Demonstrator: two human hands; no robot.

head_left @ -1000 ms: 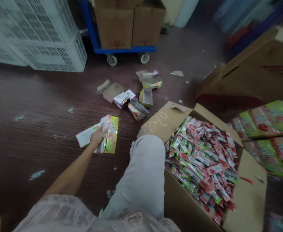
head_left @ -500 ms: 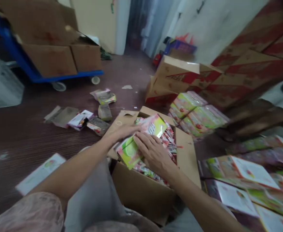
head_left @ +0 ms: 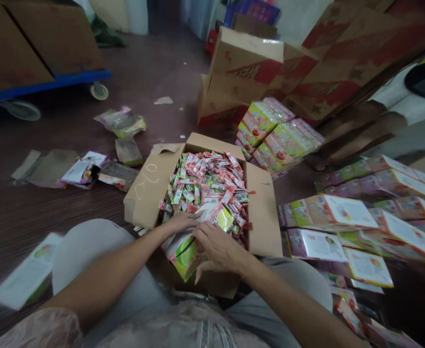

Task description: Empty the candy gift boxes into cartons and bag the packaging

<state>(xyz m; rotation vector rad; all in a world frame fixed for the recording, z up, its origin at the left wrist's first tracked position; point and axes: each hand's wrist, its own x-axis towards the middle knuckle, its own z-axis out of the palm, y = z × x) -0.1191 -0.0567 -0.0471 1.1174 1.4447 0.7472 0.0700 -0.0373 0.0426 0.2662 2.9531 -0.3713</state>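
Note:
A small pink-and-green printed carton (head_left: 185, 256) lies tilted over the near edge of an open cardboard box (head_left: 263, 212). My left hand (head_left: 181, 222) holds the carton's far side, fingers stretched across it. From the near right, my right hand (head_left: 219, 247) grips the same carton, its fingers over the upper face and its thumb out to one side. Many red, pink and green stick sachets (head_left: 212, 176) fill the cardboard box behind the carton. Whether the carton itself is open or sealed I cannot tell.
Torn, flattened cartons (head_left: 52, 166) lie on the floor at left, with a single carton (head_left: 27, 270) nearer me. Wrapped carton stacks (head_left: 281, 140) and rows of cartons (head_left: 343, 212) stand to the right. A blue trolley (head_left: 70, 79) and large brown boxes (head_left: 244, 63) are farther back.
My view has tipped down and shifted. Both hands have drawn the printed carton back toward the near edge of the box, uncovering more sachets.

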